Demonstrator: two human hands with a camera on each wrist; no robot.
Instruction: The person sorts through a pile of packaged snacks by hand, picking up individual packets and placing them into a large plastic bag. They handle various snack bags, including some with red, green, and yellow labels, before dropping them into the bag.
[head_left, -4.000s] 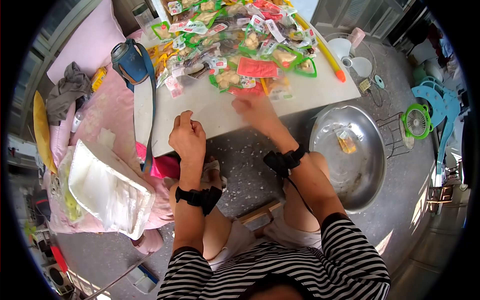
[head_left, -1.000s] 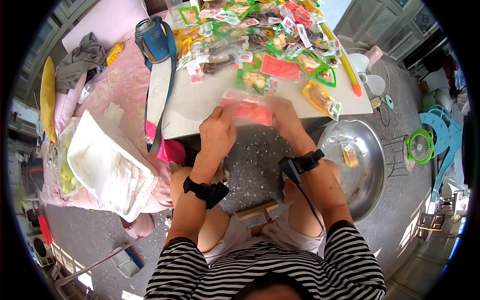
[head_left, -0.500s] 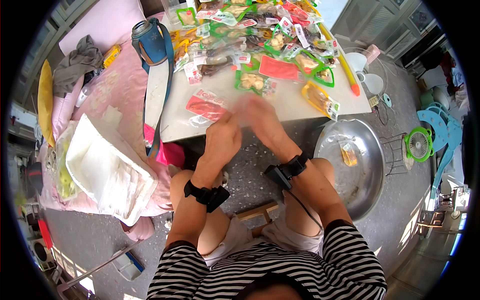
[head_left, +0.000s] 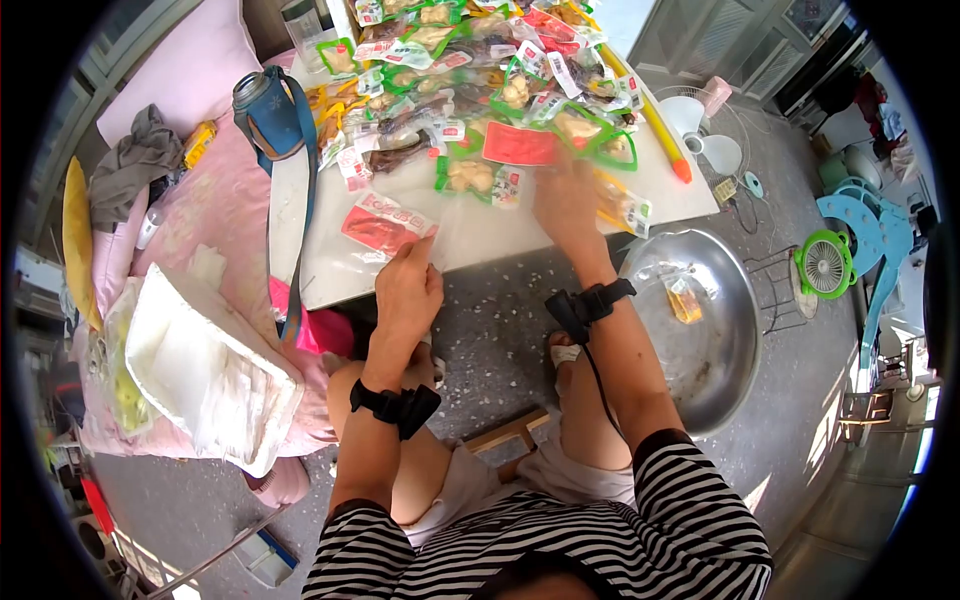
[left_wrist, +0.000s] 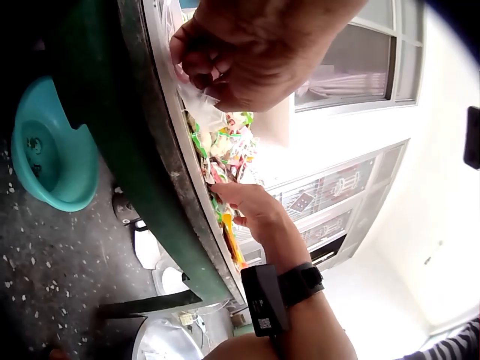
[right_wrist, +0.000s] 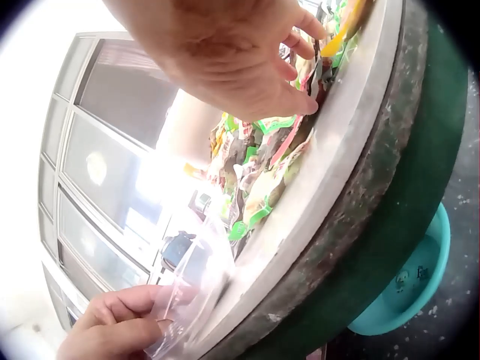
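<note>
Pinching the clear bag (right_wrist: 196, 281) by its edge (your left hand (head_left: 408, 292) does; right hand (head_left: 568, 208) open) suits likely light, slippery film.

Head view: bright daylight, sunlit streaks on the floor (head_left: 520, 330), fisheye edges curved and black, right hand (head_left: 568, 205) motion-blurred. Wrist views: white glare around the windows (right_wrist: 112, 157).
</note>
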